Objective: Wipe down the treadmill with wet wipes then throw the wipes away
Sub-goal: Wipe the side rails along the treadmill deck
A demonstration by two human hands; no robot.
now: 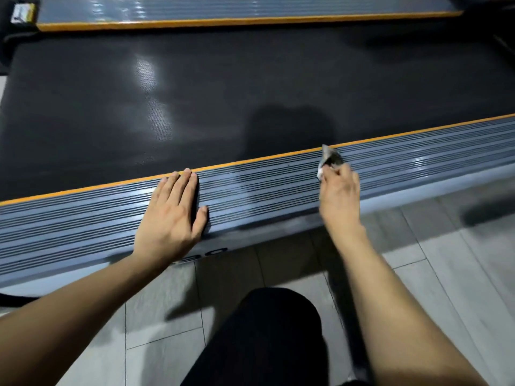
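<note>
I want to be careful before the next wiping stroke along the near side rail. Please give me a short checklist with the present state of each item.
1. Wipe held in right hand: ok, pinched at the fingertips.
2. Wipe touching the near rail: ok, as far as the blur allows.
3. Left hand bracing: ok, flat on the rail, fingers straight.
4. Path along the rail to the right free: ok, nothing lies on it.
5. Wipe clean enough: not ok, it looks dark and soiled.
6. Bin for the wipe within reach: cannot tell, none in view.
</note>
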